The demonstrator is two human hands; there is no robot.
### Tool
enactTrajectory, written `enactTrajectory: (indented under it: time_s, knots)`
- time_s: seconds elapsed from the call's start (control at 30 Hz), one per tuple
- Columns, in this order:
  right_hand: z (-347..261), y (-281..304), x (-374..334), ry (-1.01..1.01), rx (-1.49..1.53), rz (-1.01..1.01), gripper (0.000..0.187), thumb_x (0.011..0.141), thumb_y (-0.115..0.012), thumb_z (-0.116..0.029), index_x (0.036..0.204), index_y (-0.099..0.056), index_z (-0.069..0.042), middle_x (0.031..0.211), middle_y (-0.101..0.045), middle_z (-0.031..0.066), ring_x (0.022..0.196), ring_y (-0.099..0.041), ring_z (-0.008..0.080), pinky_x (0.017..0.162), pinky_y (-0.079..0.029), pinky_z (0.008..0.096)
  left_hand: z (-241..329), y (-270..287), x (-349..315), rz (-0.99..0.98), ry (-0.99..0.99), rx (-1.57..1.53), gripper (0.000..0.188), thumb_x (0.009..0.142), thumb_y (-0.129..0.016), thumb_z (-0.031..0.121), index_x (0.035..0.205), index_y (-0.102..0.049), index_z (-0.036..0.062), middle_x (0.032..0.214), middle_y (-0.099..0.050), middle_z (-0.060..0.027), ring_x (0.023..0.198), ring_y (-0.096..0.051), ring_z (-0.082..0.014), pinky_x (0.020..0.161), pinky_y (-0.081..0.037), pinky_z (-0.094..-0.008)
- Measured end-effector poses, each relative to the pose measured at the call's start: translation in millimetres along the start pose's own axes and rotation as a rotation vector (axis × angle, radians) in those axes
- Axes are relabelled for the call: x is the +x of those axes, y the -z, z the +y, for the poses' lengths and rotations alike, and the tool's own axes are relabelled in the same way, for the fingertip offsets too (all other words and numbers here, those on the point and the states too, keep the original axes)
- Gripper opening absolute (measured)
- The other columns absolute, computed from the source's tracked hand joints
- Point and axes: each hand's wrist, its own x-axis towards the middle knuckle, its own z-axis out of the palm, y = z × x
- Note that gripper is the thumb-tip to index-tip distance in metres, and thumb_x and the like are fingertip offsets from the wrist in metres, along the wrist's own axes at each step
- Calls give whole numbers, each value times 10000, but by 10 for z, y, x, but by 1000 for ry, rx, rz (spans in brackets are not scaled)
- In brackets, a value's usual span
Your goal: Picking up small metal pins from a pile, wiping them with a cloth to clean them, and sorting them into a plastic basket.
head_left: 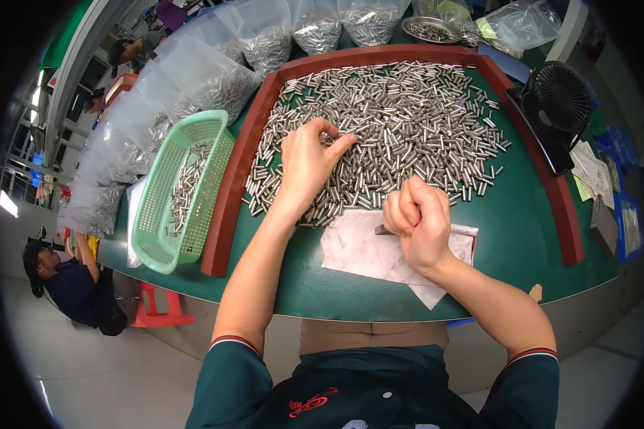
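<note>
A wide layer of short shiny metal pins (408,107) covers the green tabletop in front of me. My left hand (309,159) reaches over the near left part of the pins, palm down. Its thumb and bent forefinger are apart, and the other fingertips are hidden underneath. At the near edge of the pins, my right hand (422,225) is closed like a fist. From its left side juts a small dark flat piece (381,230), the rest hidden in the fingers. Beneath that hand lies a smudged white cloth (350,247).
A red-brown frame (225,229) borders the pins on three sides. Left of it stands a green basket (147,229) with pins inside. Clear bags of pins (265,39) line the back and left. A black fan (557,100) stands right. Another person (79,286) sits far left.
</note>
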Motion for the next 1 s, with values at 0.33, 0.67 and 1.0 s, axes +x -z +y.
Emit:
enactTrajectory:
  time_s: [0.33,0.67,1.0]
  knots:
    - [-4,8,3,-6,-19,12,404,875,-336,-198,492,-279,-84,423,-298,5,404,-242,71,397,-199,224,-57,-36,28,97,-74,-17,214,695,-623,208,720,-602,-3,545,-564,-149,525,-572,-281,548,-446,-354]
    - [-2,-14,10,-10,-12,-2,401,877,-331,-206,498,-282,-86,423,-302,5,400,-237,74,393,-202,222,-103,-73,38,15,-156,-70,155,745,-611,138,791,-555,2,515,-466,-55,452,-407,-136,451,-336,-290]
    - [-12,-8,19,-9,-22,12,404,877,-326,-205,494,-279,-87,421,-304,4,394,-240,76,391,-207,228,-119,152,-105,-502,586,-1814,113,796,-516,62,885,-506,-8,764,-465,-61,557,-333,-74,463,-293,-179]
